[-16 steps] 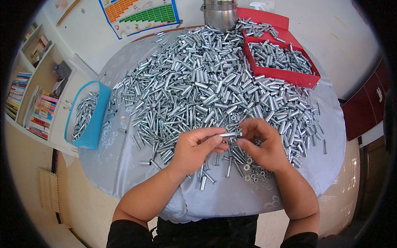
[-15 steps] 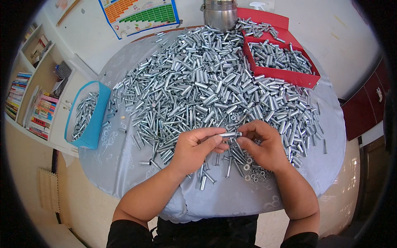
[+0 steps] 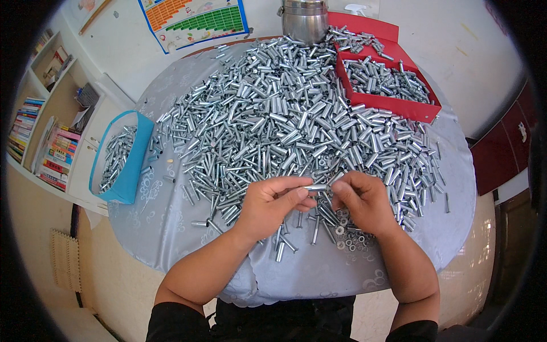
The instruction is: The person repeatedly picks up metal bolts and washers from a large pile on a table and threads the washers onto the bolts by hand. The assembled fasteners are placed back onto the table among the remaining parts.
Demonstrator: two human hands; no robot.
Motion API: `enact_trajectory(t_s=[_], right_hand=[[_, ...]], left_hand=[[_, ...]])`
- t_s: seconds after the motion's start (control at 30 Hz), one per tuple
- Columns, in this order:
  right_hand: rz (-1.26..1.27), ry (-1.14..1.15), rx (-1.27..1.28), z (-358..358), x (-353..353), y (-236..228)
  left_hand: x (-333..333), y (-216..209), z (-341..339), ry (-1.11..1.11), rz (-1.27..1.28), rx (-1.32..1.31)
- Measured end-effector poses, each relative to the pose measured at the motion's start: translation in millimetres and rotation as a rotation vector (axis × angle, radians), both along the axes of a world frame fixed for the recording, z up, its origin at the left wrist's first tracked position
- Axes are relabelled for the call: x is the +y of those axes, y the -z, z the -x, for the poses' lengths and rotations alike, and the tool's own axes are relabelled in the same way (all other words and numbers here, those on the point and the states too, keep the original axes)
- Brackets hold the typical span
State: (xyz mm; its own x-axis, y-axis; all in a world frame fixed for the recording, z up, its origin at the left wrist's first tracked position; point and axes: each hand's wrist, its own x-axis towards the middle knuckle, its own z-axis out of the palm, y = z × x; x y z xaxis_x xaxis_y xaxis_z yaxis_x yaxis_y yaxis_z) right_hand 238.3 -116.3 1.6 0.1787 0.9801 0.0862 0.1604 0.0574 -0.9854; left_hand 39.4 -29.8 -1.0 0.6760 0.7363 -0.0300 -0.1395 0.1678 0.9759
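My left hand (image 3: pixel 268 206) is closed in a pinch on a shiny metal sleeve (image 3: pixel 315 187), a short tube lying nearly level and pointing right. Just past its right end, my right hand (image 3: pixel 364 200) has thumb and fingers pressed together; whatever they hold, if anything, is hidden. Beyond both hands spreads a large heap of metal sleeves and bolts (image 3: pixel 268 119). Several washers and nuts (image 3: pixel 348 242) lie loose below my right hand. Nearer my left wrist, a few bolts (image 3: pixel 289 244) rest on the cloth.
A silver patterned cloth (image 3: pixel 171 239) covers the round table. At the far right stands an open red box (image 3: pixel 393 105) filled with metal parts; a blue bin (image 3: pixel 128 176) with more is at the left. Behind the heap is a steel pot (image 3: pixel 305 24). Bookshelves (image 3: pixel 51 125) line the left.
My right fingers have come off the sleeve's right end, where a nut-like end piece showed, and moved slightly right. My left hand keeps its pinch on the sleeve.
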Motion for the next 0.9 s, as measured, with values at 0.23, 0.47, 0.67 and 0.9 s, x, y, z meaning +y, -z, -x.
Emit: enact_trajectory(t_s=[0.23, 0.47, 0.67, 0.9], right_hand=[[-0.047, 0.004, 0.058, 4, 1, -1], [-0.099, 0.054, 0.081, 8, 1, -6], [0.175, -0.117, -0.184, -11, -2, -6], [-0.01, -0.001, -0.038, -1, -1, -2]], left_hand=[[0, 3, 0, 0.005, 0.008, -0.014], [0, 2, -1, 0.002, -0.004, -0.002], [0, 3, 0, 0.003, -0.016, 0.0], [1, 3, 0, 0.001, -0.006, -0.015]])
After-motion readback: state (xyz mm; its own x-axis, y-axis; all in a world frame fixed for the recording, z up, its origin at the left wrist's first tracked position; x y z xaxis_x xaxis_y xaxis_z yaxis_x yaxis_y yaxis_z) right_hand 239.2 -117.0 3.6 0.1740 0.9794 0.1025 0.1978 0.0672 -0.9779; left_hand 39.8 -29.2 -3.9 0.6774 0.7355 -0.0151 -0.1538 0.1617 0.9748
